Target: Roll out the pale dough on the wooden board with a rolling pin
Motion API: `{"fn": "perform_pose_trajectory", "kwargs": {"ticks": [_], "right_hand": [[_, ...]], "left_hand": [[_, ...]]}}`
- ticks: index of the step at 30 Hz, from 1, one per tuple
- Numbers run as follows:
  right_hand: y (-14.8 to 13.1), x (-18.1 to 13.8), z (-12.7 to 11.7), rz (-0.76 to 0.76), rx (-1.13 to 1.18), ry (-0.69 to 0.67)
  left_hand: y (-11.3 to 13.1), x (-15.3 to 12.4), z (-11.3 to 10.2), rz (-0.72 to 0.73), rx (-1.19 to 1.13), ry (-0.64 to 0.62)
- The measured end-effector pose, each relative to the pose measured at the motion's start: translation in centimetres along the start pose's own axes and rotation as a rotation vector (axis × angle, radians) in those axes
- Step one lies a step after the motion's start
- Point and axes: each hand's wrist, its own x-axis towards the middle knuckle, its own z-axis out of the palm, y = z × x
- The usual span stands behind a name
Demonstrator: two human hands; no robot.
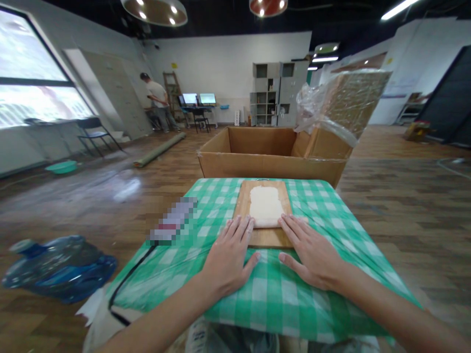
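A flat sheet of white dough [265, 200] lies on a wooden board [270, 239]. Along its near edge runs a pale roll [267, 223]; I cannot tell whether this is a floured rolling pin or rolled-up dough. My left hand [230, 260] rests with fingers stretched forward and the fingertips at the roll's left end. On the other side, my right hand [312, 252] lies the same way, fingertips at the right end. Both thumbs point inward over the cloth, apart from each other. Whitish dust shows on the fingertips.
A green checked cloth [324, 304] covers the table. At its left lies a blurred-out phone-like object [172, 220] with a black cable. Beyond stands a large cardboard box [268, 164]. A blue water bottle [61, 267] lies on the floor at left. A person [158, 98] stands far back.
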Motion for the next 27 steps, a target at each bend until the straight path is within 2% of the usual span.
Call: {"fn": "perform_pose_trajectory", "kwargs": {"ticks": [8, 13, 19, 24, 27], "right_hand": [[-0.4, -0.8, 0.6, -0.049, -0.051, 0.062], [0.6, 1.0, -0.1, -0.041, -0.052, 0.005], [4.2, 7.3, 0.6, 0.015, -0.018, -0.066], [8.3, 13.0, 2.2, 0.068, 0.013, -0.104], [11.1, 16.1, 3.6, 0.106, 0.019, -0.114]], "left_hand": [[0.1, -0.6, -0.4, 0.027, -0.016, 0.004], [-1.3, 1.1, 0.1, 0.038, -0.046, 0.01], [-5.2, 7.7, 1.8, 0.039, -0.058, -0.04], [-9.2, 14.2, 4.4, 0.037, -0.058, -0.057], [-11.3, 18.1, 6.0, 0.085, -0.035, -0.097]]}}
